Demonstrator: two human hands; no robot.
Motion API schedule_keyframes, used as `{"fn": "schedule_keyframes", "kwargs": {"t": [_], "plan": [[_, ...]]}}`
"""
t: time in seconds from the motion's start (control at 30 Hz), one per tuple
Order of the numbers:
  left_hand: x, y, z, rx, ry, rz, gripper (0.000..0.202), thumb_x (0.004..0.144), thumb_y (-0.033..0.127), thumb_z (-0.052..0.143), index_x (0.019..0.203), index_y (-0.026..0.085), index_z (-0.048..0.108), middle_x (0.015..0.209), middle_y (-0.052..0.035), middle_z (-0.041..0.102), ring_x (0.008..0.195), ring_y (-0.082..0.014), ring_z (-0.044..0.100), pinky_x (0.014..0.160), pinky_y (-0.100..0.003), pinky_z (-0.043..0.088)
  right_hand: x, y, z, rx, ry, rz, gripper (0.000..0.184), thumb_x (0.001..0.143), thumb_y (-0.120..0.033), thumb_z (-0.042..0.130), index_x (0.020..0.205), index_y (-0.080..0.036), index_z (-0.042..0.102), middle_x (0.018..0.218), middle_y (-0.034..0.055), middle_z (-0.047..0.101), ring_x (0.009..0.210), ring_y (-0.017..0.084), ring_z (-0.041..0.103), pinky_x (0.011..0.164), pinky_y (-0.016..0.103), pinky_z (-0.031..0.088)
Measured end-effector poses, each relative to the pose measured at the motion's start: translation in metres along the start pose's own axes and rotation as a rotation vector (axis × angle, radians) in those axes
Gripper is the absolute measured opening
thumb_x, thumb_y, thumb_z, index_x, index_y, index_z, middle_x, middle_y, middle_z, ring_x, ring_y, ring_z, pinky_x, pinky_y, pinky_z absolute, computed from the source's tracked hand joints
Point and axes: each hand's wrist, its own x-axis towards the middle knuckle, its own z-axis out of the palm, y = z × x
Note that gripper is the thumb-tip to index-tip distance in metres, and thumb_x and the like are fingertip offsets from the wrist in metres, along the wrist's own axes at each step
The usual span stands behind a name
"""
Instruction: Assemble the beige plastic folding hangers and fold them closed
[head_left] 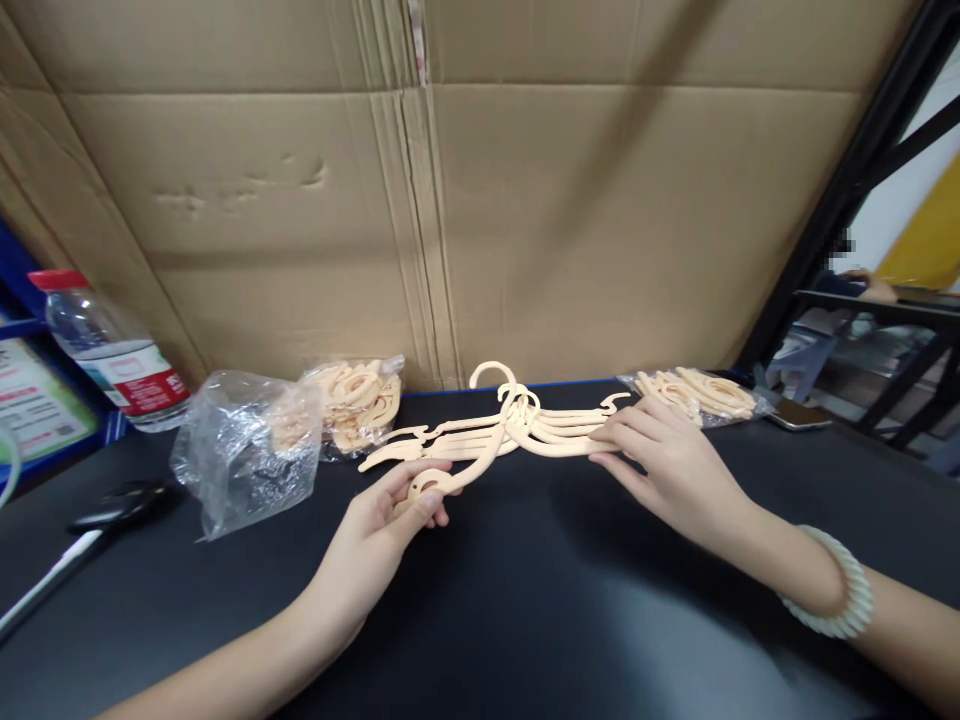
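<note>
A cream plastic hanger assembly point(517, 425) with a hook on top lies on the black table point(525, 600) in front of a cardboard wall. My left hand point(382, 535) is closed on the ring end of one loose hanger arm point(450, 478), which reaches up to the hook cluster. My right hand point(664, 460) rests on the right ends of the stacked arms, fingers pressing them down. A white beaded bracelet sits on my right wrist.
A crumpled clear bag point(244, 450) and a bag of cream parts point(360, 405) lie left of the hanger. Another bag of parts point(701, 395) is at the right. A water bottle point(112, 350) stands far left. A black metal rack point(862, 200) stands at right.
</note>
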Motion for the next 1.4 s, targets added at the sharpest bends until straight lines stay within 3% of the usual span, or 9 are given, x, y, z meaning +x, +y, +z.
{"fn": "schedule_keyframes", "kwargs": {"t": [0.27, 0.4, 0.5, 0.57, 0.77, 0.93, 1.07, 1.23, 1.4], "plan": [[-0.002, 0.003, 0.001, -0.036, 0.012, 0.001, 0.029, 0.079, 0.037, 0.067, 0.101, 0.017, 0.066, 0.071, 0.0003, 0.060, 0.070, -0.0154, 0.053, 0.069, -0.025, 0.042, -0.003, -0.005, -0.001, -0.321, -0.025, 0.094, 0.030, 0.101, -0.031, 0.035, 0.087, -0.017, 0.058, 0.077, 0.0054, 0.067, 0.048, 0.016, 0.055, 0.044, 0.028, 0.026], [-0.002, 0.005, 0.001, -0.013, 0.009, -0.003, 0.028, 0.082, 0.037, 0.065, 0.102, 0.017, 0.066, 0.070, -0.0004, 0.060, 0.072, -0.0166, 0.053, 0.071, -0.027, 0.042, -0.001, -0.007, -0.002, -0.337, -0.041, 0.100, 0.025, 0.099, -0.027, 0.038, 0.093, -0.017, 0.059, 0.106, 0.0126, 0.067, 0.059, 0.018, 0.061, 0.045, 0.029, 0.036], [-0.002, 0.004, 0.001, -0.044, 0.011, 0.001, 0.027, 0.081, 0.037, 0.066, 0.100, 0.017, 0.066, 0.074, -0.0007, 0.059, 0.071, -0.0161, 0.053, 0.069, -0.027, 0.042, 0.002, -0.008, -0.004, -0.145, -0.020, 0.146, 0.022, 0.098, -0.025, 0.038, 0.095, -0.018, 0.059, 0.133, 0.0175, 0.052, 0.082, 0.023, 0.065, 0.059, 0.034, 0.050], [-0.002, 0.004, 0.002, -0.060, 0.012, 0.005, 0.027, 0.081, 0.037, 0.066, 0.099, 0.017, 0.066, 0.077, -0.0011, 0.060, 0.071, -0.0157, 0.053, 0.069, -0.027, 0.042, 0.003, -0.008, -0.004, 0.066, 0.020, 0.172, 0.018, 0.097, -0.022, 0.040, 0.097, -0.019, 0.058, 0.138, 0.0171, 0.043, 0.091, 0.024, 0.064, 0.070, 0.038, 0.055], [-0.001, 0.002, 0.002, -0.042, -0.001, 0.002, 0.028, 0.084, 0.036, 0.064, 0.104, 0.016, 0.064, 0.075, -0.0009, 0.060, 0.072, -0.0158, 0.052, 0.071, -0.027, 0.042, 0.003, 0.000, 0.003, 0.688, 0.012, 0.368, 0.022, 0.090, -0.023, 0.051, 0.112, -0.023, 0.054, 0.114, 0.0104, 0.056, 0.085, 0.018, 0.063, 0.072, 0.036, 0.059], [-0.001, 0.003, 0.002, -0.044, 0.009, 0.000, 0.030, 0.083, 0.037, 0.064, 0.104, 0.016, 0.064, 0.073, -0.0004, 0.060, 0.072, -0.0155, 0.052, 0.071, -0.027, 0.042, 0.003, 0.008, 0.012, 0.996, -0.100, 0.538, 0.030, 0.081, -0.034, 0.066, 0.105, -0.018, 0.059, 0.100, 0.0088, 0.064, 0.092, 0.020, 0.064, 0.084, 0.039, 0.057], [-0.003, 0.005, 0.002, -0.040, 0.053, -0.014, 0.030, 0.081, 0.038, 0.067, 0.102, 0.017, 0.066, 0.073, -0.0005, 0.061, 0.073, -0.0157, 0.053, 0.073, -0.026, 0.042, 0.004, 0.007, 0.012, 1.101, -0.229, 0.607, 0.034, 0.073, -0.034, 0.073, 0.099, -0.017, 0.061, 0.096, 0.0080, 0.067, 0.089, 0.020, 0.066, 0.086, 0.040, 0.055], [-0.006, 0.009, 0.004, -0.121, 0.119, -0.008, 0.022, 0.075, 0.034, 0.073, 0.090, 0.018, 0.067, 0.080, 0.0003, 0.061, 0.072, -0.0134, 0.052, 0.072, -0.023, 0.043, 0.004, 0.006, 0.011, 1.104, -0.206, 0.641, 0.020, 0.077, -0.033, 0.066, 0.090, -0.018, 0.065, 0.085, 0.0046, 0.064, 0.074, 0.016, 0.059, 0.071, 0.033, 0.052], [-0.007, 0.012, 0.009, -0.196, 0.174, 0.004, 0.027, 0.070, 0.031, 0.077, 0.089, 0.017, 0.065, 0.085, -0.0002, 0.060, 0.073, -0.0132, 0.053, 0.070, -0.024, 0.047, 0.001, 0.008, 0.015, 1.234, -0.220, 0.699, 0.023, 0.079, -0.034, 0.061, 0.093, -0.017, 0.066, 0.076, 0.0030, 0.058, 0.068, 0.015, 0.054, 0.064, 0.031, 0.048]]}}
